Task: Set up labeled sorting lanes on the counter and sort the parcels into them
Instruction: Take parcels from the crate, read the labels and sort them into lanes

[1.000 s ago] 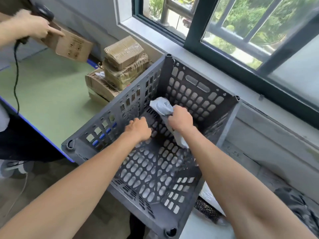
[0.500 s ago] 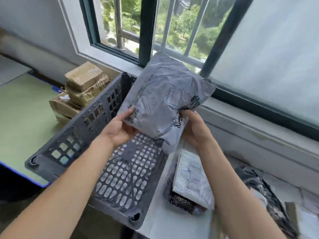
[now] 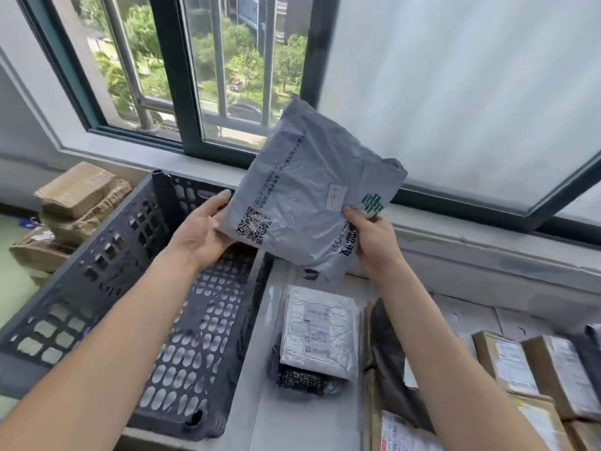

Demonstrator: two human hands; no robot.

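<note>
Fingers of left hand [image 3: 201, 231] and right hand [image 3: 374, 237] pinch opposite lower edges of crinkled grey poly mailer [image 3: 309, 193], held clear above perforated grey crate [image 3: 107, 278].

Left hand [image 3: 201, 232] and right hand [image 3: 374, 242] hold a grey mailer [image 3: 309, 196] above the crate [image 3: 107, 288].

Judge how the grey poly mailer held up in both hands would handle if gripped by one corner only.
The grey poly mailer would probably sag: its film is creased and its lower edge already droops. It looks light, since the left hand and right hand hold it by its lower corners alone. The glossy plastic may slip.
</note>
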